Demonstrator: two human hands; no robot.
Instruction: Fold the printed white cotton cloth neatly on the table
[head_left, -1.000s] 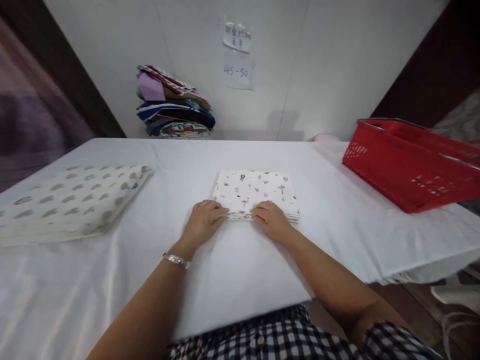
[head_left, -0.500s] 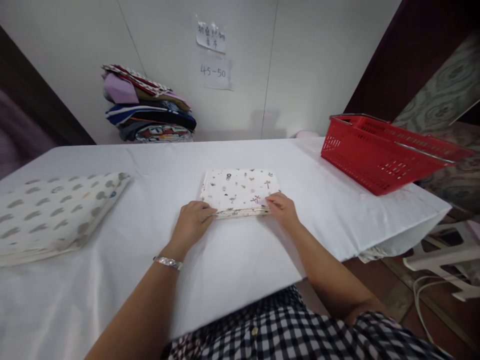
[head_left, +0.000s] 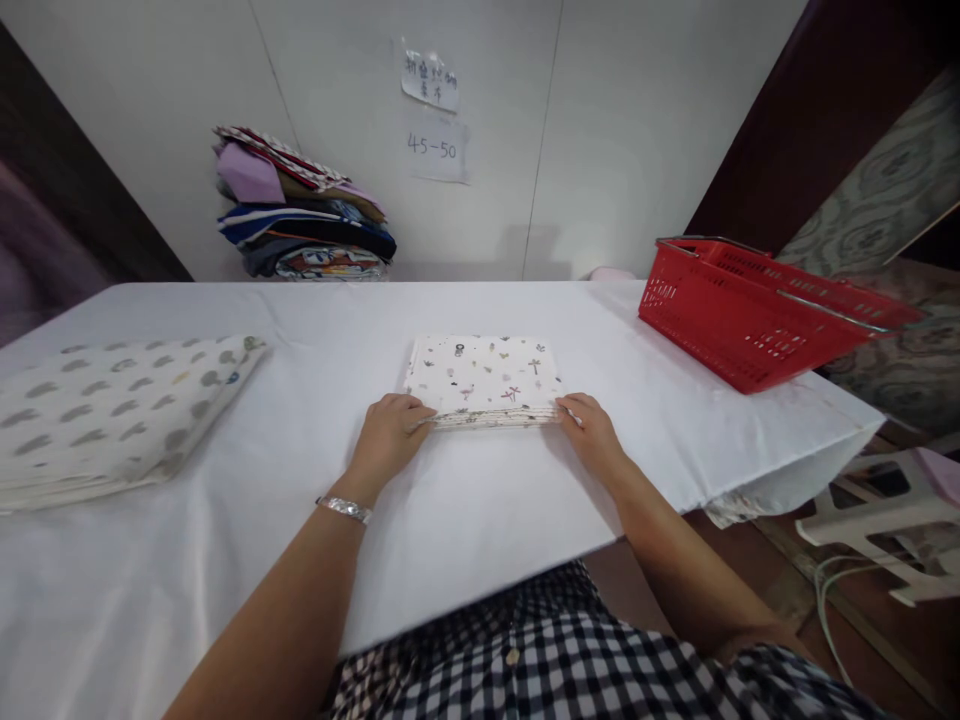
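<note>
Head view: a folded white cloth with small prints (head_left: 484, 375) lies flat near the middle of the counter (head_left: 465, 500), which is draped in plain white. The left hand (head_left: 390, 435) rests at the cloth's near left corner, knuckles up, its fingers (head_left: 416, 412) curled loosely and laid against the stacked edge of the folds; whether they pinch the layers or only press on them cannot be told. The right hand (head_left: 596, 435) sits at the near right corner, its fingers (head_left: 571, 408) bent inward and touching the edge in the same way, the fingertips meeting the cloth just at the corner. Neither hand lifts the cloth, and both are partly closed rather than spread. A silver bracelet (head_left: 343, 508) circles the left wrist.

On the left side of the counter, well apart from the hands, lies a larger folded cloth with grey spots (head_left: 112, 410). A red plastic basket (head_left: 750, 315) stands tilted on the far right end of the counter. At the back left against the wall is a stack of folded coloured fabrics (head_left: 304, 215), and above it to the right two paper notes (head_left: 435, 115) are stuck on the wall, the lower reading 45-50. A checked shirt (head_left: 570, 660) fills the bottom edge.
</note>
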